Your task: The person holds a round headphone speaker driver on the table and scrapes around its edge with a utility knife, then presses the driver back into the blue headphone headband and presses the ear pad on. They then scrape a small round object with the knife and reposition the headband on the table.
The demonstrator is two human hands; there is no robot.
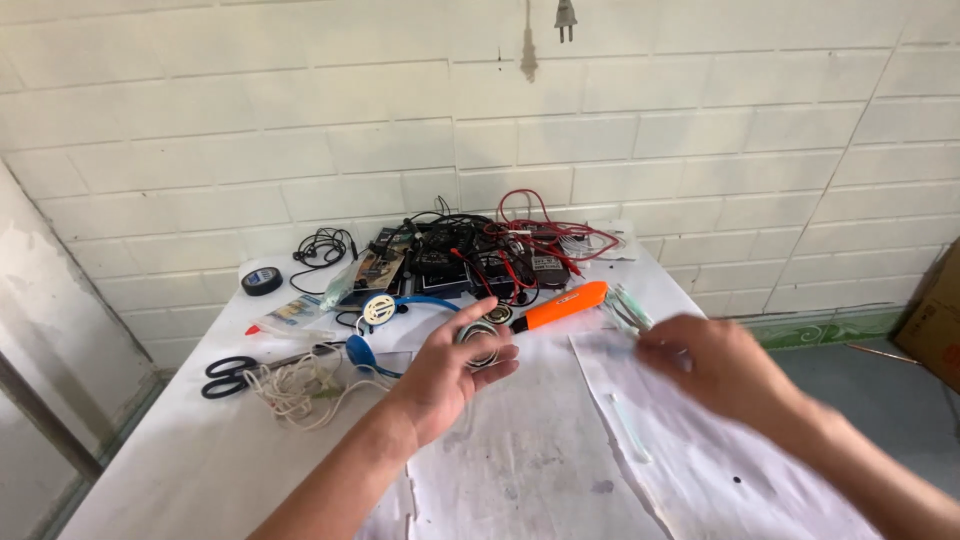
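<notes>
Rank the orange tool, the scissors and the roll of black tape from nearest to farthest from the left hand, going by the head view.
From the left hand:
1. Orange tool, just beyond the fingertips, to the upper right.
2. Scissors, off to the left near the table's left edge.
3. Roll of black tape, at the far left, close to the wall.

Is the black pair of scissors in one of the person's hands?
No, the scissors lie on the table, left of the left hand.

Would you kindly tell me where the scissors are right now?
The scissors lie on the table's left side in the head view, beside the white cord tangle and below the tape roll.
</notes>
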